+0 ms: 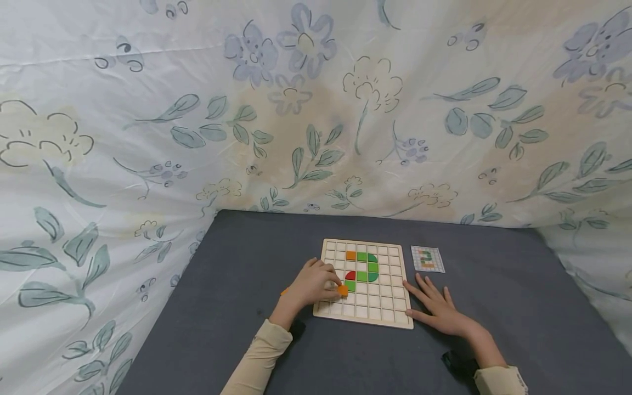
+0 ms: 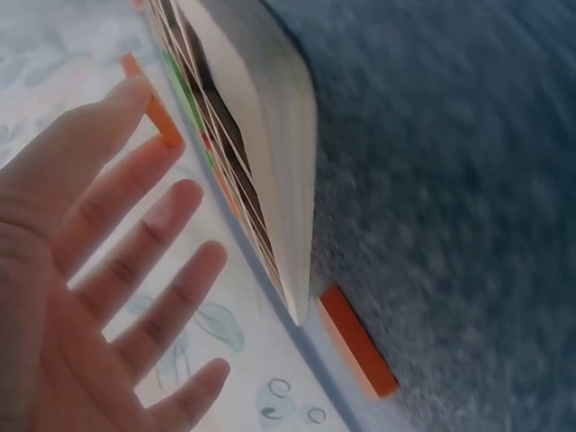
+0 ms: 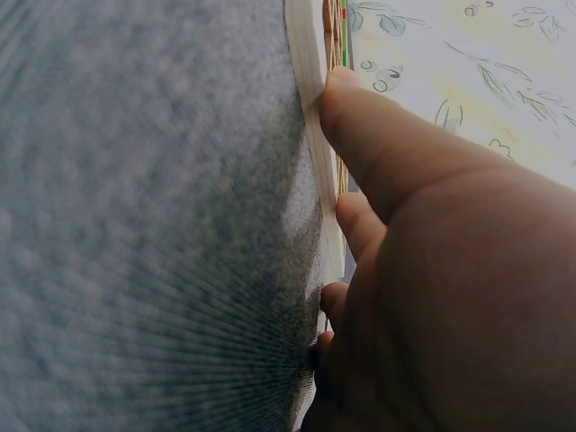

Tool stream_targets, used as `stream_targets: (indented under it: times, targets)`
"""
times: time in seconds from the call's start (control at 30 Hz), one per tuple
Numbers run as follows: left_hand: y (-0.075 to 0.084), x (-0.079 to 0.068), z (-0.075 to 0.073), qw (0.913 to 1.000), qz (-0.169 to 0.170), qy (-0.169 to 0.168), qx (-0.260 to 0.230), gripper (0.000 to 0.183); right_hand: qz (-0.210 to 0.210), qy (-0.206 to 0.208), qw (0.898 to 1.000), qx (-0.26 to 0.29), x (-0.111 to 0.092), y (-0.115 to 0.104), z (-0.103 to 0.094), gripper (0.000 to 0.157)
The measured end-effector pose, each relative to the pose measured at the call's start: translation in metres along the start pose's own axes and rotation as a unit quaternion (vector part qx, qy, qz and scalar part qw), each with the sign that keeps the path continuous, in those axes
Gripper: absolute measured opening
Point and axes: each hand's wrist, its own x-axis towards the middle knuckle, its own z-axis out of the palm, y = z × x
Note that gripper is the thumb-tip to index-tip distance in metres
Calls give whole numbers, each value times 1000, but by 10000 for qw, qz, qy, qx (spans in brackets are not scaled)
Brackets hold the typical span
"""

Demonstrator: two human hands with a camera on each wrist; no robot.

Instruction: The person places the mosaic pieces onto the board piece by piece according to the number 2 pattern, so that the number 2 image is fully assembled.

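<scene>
My left hand (image 1: 311,282) pinches an orange square tile (image 1: 343,291) between thumb and index finger, over the left part of a wooden grid board (image 1: 388,292). In the left wrist view that tile (image 2: 158,110) stands off the board, and the other fingers are spread. On the board lie an orange tile (image 1: 351,255), several green square tiles (image 1: 372,267), green rounded pieces (image 1: 373,277) and a red rounded piece (image 1: 351,275). My right hand (image 1: 441,312) rests with spread fingers, thumb and fingertip touching the board's right edge.
A small card (image 1: 427,259) with a coloured grid pattern lies right of the board. Another orange tile (image 2: 356,342) sits on the dark tabletop (image 1: 257,247) to the left, partly behind the left wrist. A floral curtain (image 1: 306,137) hangs behind.
</scene>
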Motion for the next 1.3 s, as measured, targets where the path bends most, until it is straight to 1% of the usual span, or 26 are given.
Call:
stream_targets:
  times: [0.3,0.47,0.73,0.97,1.13,1.3]
  targets:
    - [9,4,1,9999,-74,-73,18,21,32,-40,10000,-35,1,-2,-1,67]
    - [12,5,2,9999,-59,-113,13,22,38,-45,10000,-47,1,0,-1,67]
    - [14,5,4,9997,-50,-103,203,19,20,-39,10000,1,0,-1,-1,67]
    - [16,6,4,9999,14,-23,162,20,6,-28,10000,0,1,1,0,67]
    - [17,6,5,9997,38,-47,229,21,38,-56,10000,21,1,1,0,68]
    - [19,5,5,9995,83,-35,315,23,-131,54,9999,72,0,0,0,67]
